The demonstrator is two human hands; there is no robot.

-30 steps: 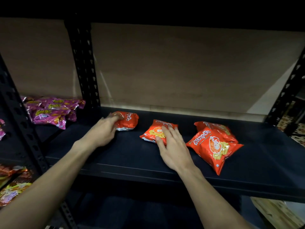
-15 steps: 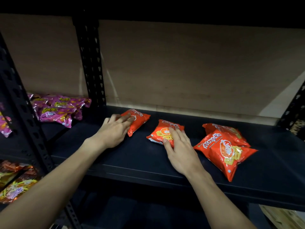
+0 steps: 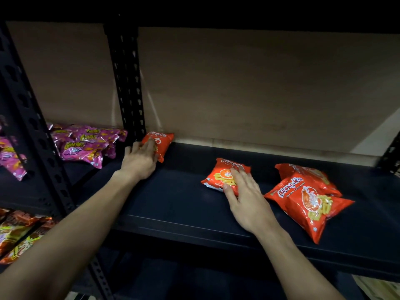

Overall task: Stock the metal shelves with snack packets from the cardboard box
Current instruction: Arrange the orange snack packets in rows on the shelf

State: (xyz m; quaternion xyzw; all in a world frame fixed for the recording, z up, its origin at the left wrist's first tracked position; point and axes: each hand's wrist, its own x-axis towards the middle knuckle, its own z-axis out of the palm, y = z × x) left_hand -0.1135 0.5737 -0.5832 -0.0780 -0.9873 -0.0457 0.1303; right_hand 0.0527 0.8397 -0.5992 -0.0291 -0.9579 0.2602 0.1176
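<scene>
Several orange prawn-cracker packets lie on the dark metal shelf (image 3: 173, 204). My left hand (image 3: 140, 159) presses with straight fingers on one small packet (image 3: 162, 140), which sits at the back left corner against the rear upright post (image 3: 127, 83). My right hand (image 3: 244, 195) rests flat on a second small packet (image 3: 218, 175) in the middle of the shelf, thumb along its front edge. Two larger orange packets (image 3: 305, 202) lie overlapped to the right, untouched.
Pink snack packets (image 3: 86, 144) are piled on the neighbouring shelf bay to the left. Orange and yellow packets (image 3: 17, 232) fill the lower left shelf. A perforated front post (image 3: 32, 126) stands at the left. A brown backboard closes the rear.
My left hand has pushed its packet back and left into the corner by the post. My right hand has stayed on the middle packet. The view has shifted closer and leftward.
</scene>
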